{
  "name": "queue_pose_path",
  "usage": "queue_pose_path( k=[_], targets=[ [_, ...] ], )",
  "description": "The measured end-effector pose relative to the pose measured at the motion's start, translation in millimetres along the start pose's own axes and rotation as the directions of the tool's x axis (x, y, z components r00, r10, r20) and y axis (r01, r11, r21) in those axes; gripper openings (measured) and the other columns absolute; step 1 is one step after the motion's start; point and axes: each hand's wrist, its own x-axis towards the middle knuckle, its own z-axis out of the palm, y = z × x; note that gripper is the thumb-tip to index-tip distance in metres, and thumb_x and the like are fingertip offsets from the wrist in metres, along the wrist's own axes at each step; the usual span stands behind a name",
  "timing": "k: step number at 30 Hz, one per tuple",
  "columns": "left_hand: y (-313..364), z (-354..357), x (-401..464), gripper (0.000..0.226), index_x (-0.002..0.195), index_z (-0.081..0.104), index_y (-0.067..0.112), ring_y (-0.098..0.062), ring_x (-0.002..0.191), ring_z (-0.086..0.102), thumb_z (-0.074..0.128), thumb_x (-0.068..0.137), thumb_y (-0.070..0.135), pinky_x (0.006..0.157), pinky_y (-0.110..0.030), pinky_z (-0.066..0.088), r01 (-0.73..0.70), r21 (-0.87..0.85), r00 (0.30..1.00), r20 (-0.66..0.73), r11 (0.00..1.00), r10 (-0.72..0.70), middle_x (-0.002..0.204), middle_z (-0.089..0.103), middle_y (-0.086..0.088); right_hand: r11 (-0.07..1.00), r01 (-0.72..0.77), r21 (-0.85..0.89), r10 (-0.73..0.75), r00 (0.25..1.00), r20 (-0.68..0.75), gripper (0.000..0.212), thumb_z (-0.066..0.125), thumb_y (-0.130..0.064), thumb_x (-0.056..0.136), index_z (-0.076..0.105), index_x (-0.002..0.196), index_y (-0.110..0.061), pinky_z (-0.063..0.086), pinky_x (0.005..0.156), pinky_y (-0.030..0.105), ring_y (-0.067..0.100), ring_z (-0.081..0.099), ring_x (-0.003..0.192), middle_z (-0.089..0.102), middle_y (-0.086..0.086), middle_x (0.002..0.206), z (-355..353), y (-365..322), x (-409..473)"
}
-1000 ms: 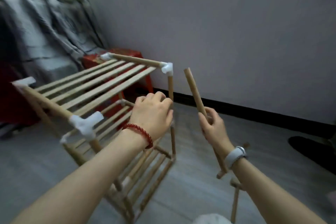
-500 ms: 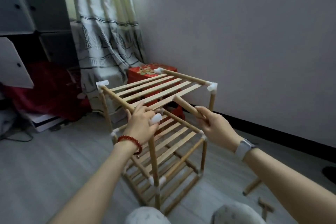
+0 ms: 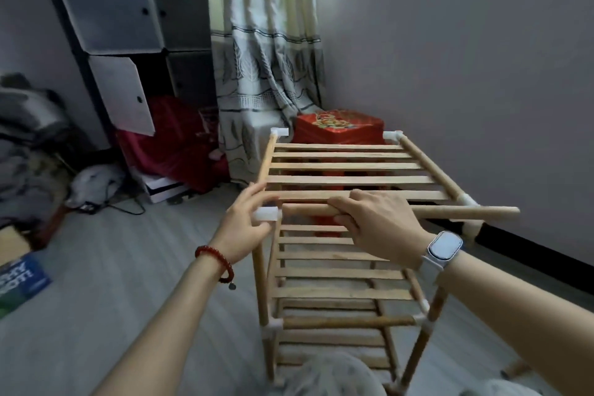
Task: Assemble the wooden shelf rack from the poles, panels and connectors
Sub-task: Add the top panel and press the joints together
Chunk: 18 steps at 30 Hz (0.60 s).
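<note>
The wooden shelf rack (image 3: pixel 347 167) stands on the floor in front of me, with slatted panels on several levels and white plastic connectors at its corners. My right hand (image 3: pixel 376 222) grips a loose wooden pole (image 3: pixel 466 211) that lies horizontally along the rack's near top edge. The pole's left end meets the white connector (image 3: pixel 265 213) at the near left corner. My left hand (image 3: pixel 244 222) pinches that connector between thumb and fingers. The pole's right end sticks out past the near right corner connector (image 3: pixel 467 201).
A red box (image 3: pixel 337 125) sits behind the rack under the curtain (image 3: pixel 266 67). A grey wall runs along the right. A cube cabinet (image 3: pixel 128 10), red cloth and clutter fill the left. A loose wooden piece (image 3: pixel 517 368) lies on the floor at lower right.
My view has swung round to face the rack's long side. My right hand has laid the pole from a raised slant to horizontal along the near top edge, its end at the left connector.
</note>
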Motion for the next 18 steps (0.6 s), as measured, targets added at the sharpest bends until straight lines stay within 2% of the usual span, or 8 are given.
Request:
queue_pose_path(
  k=[2, 4, 6, 8, 10, 14, 16, 18],
  targets=[
    [-0.1, -9.3, -2.4, 0.044, 0.12, 0.057, 0.017, 0.002, 0.124, 0.032, 0.048, 0.086, -0.009, 0.085, 0.003, 0.033, 0.059, -0.168, 0.997, 0.061, 0.984, -0.049, 0.142, 0.034, 0.011, 1.0, 0.014, 0.013, -0.014, 1.0, 0.0, 0.033, 0.036, -0.041, 0.096, 0.049, 0.125, -0.035, 0.016, 0.048, 0.023, 0.017, 0.056, 0.077, 0.059, -0.006, 0.09, 5.9, -6.5, 6.4],
    [1.0, -12.5, -0.9, 0.036, 0.116, 0.059, 0.016, 0.001, 0.117, 0.04, 0.043, 0.091, -0.003, 0.078, 0.001, 0.037, 0.124, -0.314, 0.992, 0.05, 0.941, -0.115, 0.14, 0.038, 0.01, 1.0, 0.022, 0.002, -0.022, 1.0, -0.009, 0.029, 0.041, -0.041, 0.095, 0.053, 0.12, -0.035, 0.011, 0.047, 0.02, 0.017, 0.056, 0.072, 0.059, -0.007, 0.084, 7.4, -11.0, 7.1],
    [1.0, -10.2, 5.0, 0.03, 0.113, 0.061, 0.016, -0.002, 0.121, 0.04, 0.04, 0.095, 0.005, 0.09, -0.007, 0.033, 0.159, -0.387, 0.985, 0.0, 0.908, -0.173, 0.14, 0.041, 0.008, 0.998, 0.042, -0.035, -0.043, 0.999, -0.024, 0.023, 0.055, -0.036, 0.09, 0.061, 0.111, -0.03, 0.009, 0.046, 0.019, 0.017, 0.055, 0.061, 0.059, -0.006, 0.073, 6.9, -14.7, 7.2],
    [0.0, -4.6, 10.8, 0.029, 0.109, 0.063, 0.017, -0.005, 0.125, 0.038, 0.039, 0.097, 0.007, 0.103, -0.019, 0.029, 0.17, -0.461, 0.976, -0.041, 0.871, -0.213, 0.14, 0.041, 0.005, 0.998, 0.056, -0.039, -0.058, 0.997, -0.052, 0.02, 0.064, -0.032, 0.084, 0.065, 0.103, -0.026, 0.017, 0.045, 0.019, 0.018, 0.055, 0.053, 0.058, -0.005, 0.065, 6.7, -18.4, 6.5],
    [-1.9, 0.6, 13.3, 0.033, 0.103, 0.065, 0.019, -0.006, 0.125, 0.04, 0.037, 0.097, 0.004, 0.108, -0.025, 0.03, 0.16, -0.536, 0.97, -0.07, 0.829, -0.232, 0.136, 0.043, 0.008, 0.998, 0.067, -0.017, -0.068, 0.997, -0.049, 0.022, 0.058, -0.033, 0.087, 0.064, 0.107, -0.024, 0.025, 0.046, 0.024, 0.02, 0.056, 0.053, 0.058, -0.004, 0.068, 6.9, -18.5, 5.7],
    [-7.5, 5.5, 13.0, 0.038, 0.099, 0.067, 0.021, -0.006, 0.126, 0.042, 0.034, 0.097, 0.002, 0.112, -0.036, 0.031, 0.147, -0.61, 0.966, -0.081, 0.779, -0.245, 0.13, 0.047, 0.015, 0.996, 0.092, 0.015, -0.092, 0.996, -0.019, 0.029, 0.05, -0.036, 0.092, 0.059, 0.118, -0.026, 0.028, 0.05, 0.025, 0.02, 0.057, 0.06, 0.062, -0.003, 0.078, 7.6, -18.6, 9.4],
    [-8.9, 6.4, 12.9, 0.038, 0.1, 0.067, 0.022, -0.004, 0.125, 0.043, 0.034, 0.097, 0.003, 0.112, -0.038, 0.031, 0.148, -0.623, 0.965, -0.081, 0.768, -0.251, 0.127, 0.049, 0.019, 0.995, 0.083, 0.056, -0.086, 0.995, 0.044, 0.031, 0.042, -0.039, 0.095, 0.053, 0.122, -0.03, 0.028, 0.053, 0.026, 0.02, 0.058, 0.068, 0.062, -0.004, 0.087, 8.1, -23.0, 17.6],
    [-11.3, 6.1, 14.3, 0.04, 0.102, 0.067, 0.024, -0.003, 0.126, 0.041, 0.033, 0.096, 0.003, 0.112, -0.039, 0.03, 0.147, -0.612, 0.964, -0.087, 0.777, -0.251, 0.124, 0.049, 0.023, 0.994, 0.063, 0.088, -0.072, 0.992, 0.104, 0.027, 0.037, -0.041, 0.096, 0.051, 0.118, -0.032, 0.028, 0.051, 0.027, 0.02, 0.055, 0.072, 0.061, -0.005, 0.092, 11.5, -26.8, 28.2]
  ],
)
